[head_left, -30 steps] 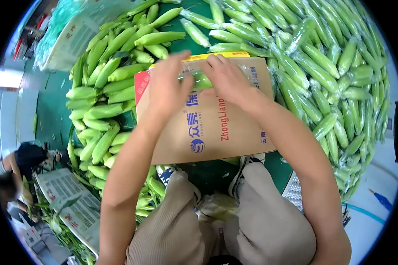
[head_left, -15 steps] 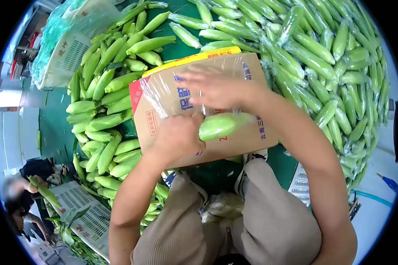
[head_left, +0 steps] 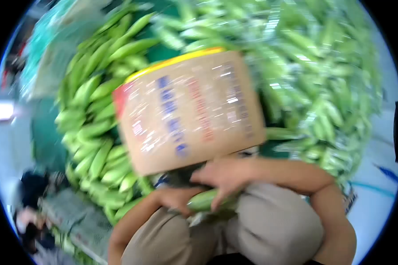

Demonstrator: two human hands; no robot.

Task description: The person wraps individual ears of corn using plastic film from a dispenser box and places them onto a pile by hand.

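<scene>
An ear of corn (head_left: pixel 202 201) in green husk lies between my hands, low over my lap. My left hand (head_left: pixel 177 198) is closed around its left end. My right hand (head_left: pixel 227 176) curves over its right part, with fingers on the far and near sides. Motion blur softens both hands and the corn. Just beyond them is a brown cardboard box (head_left: pixel 216 132) covered with shiny clear film, with blue and red printing. A yellow strip (head_left: pixel 177 62) shows along its far edge.
Unwrapped corn ears (head_left: pixel 97 128) are heaped left of the box. A large pile of film-wrapped ears (head_left: pixel 323 84) fills the right side. At lower left, a person (head_left: pixel 33 221) is beside a crate (head_left: pixel 73 216). Another crate with greenish plastic (head_left: pixel 48 57) stands at upper left.
Both hands have come off the box top and moved down toward my lap with the ear of corn. The box's printed top is now uncovered. The view has shifted and blurred.
</scene>
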